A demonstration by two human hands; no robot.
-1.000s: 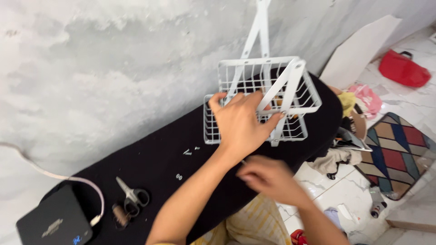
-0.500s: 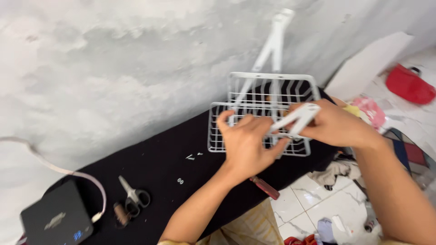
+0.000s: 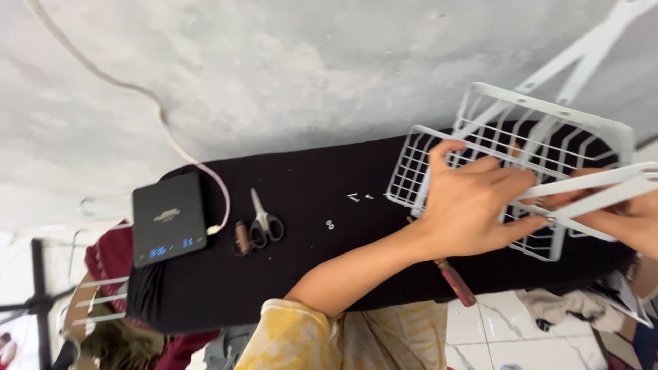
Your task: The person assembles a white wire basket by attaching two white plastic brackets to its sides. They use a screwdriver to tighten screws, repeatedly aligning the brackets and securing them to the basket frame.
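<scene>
since the earlier frame the view has swung left, so the white wire basket (image 3: 510,168) now sits at the right of the frame instead of the centre, and the black box with lit digits (image 3: 169,226) has come up from the lower left corner toward mid-left. the basket rests on the black cloth-covered board (image 3: 308,274), tilted, with its loose white bracket arms (image 3: 596,192) crossing its near side. left hand (image 3: 473,205) lies over the basket's near rim, fingers curled through and around the wires, gripping it. right hand (image 3: 634,219) is cut by the right edge; it appears closed on the bracket arms, though the fingertips are partly hidden. outward from there: small screws (image 3: 330,224) lie loose on the cloth, scissors (image 3: 264,223) and a small brown spool (image 3: 241,238) near the box, and a red-handled tool (image 3: 454,281) overhangs the board's near edge. risks noted: the tool could be knocked to the tiled floor (image 3: 528,336) by the forearm; the screws could roll off if the cloth is jolted; fingers threaded in the wire could be pinched if the bracket swings shut.
</scene>
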